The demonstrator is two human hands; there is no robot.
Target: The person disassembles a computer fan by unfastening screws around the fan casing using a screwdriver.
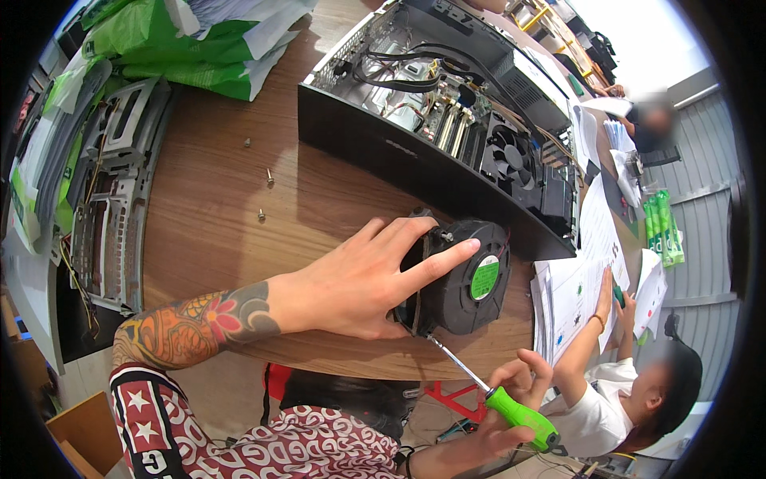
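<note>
My left hand (pixel 375 283) grips a black blower fan (pixel 463 313) with a round green label on the wooden desk (pixel 199 199). Its index finger lies across the fan's body, the other fingers round the housing. My right hand (pixel 507 415) holds a green-handled screwdriver (pixel 533 421), index finger raised off the handle; the shaft's tip is at the fan's lower corner. An open black computer case (pixel 383 160) with cables, boards and a fan inside lies behind the blower. Three small screws (pixel 261 215) rest on the desk to the left.
Metal frame pieces (pixel 112 199) and green-wrapped paper packs (pixel 175 40) are at the left. Printed sheets (pixel 558 303) lie at the right, where a seated person (pixel 614 407) in a white shirt has both hands. Another person (pixel 654 128) sits farther back.
</note>
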